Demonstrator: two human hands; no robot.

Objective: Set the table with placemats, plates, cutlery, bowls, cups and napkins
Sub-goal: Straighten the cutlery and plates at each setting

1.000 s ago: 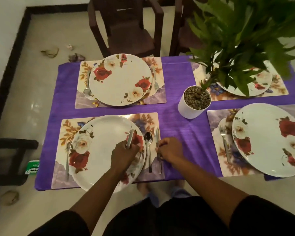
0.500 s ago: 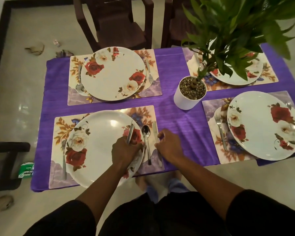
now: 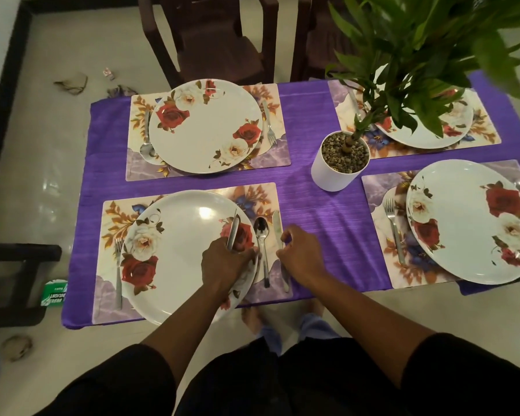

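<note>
Now at counter's near-left corner: left hand (image 3: 225, 262) over right rim of near plate (image 3: 174, 256), fingers clenched round upright piece of cutlery (image 3: 232, 232), kind unclear. Right hand (image 3: 300, 253) just beside, fingers pinching knife (image 3: 278, 235) lying along placemat (image 3: 252, 202) right edge, spoon (image 3: 262, 244) between knife and plate. Fork (image 3: 118, 265) left of plate. Versus half second earlier: same grips, same layout, no clear shift.

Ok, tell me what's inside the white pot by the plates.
The white pot is filled to its rim with small grey-brown pebbles, and a green plant stem rises out of them. Whatever lies beneath the pebbles, soil or roots, is covered.
</note>
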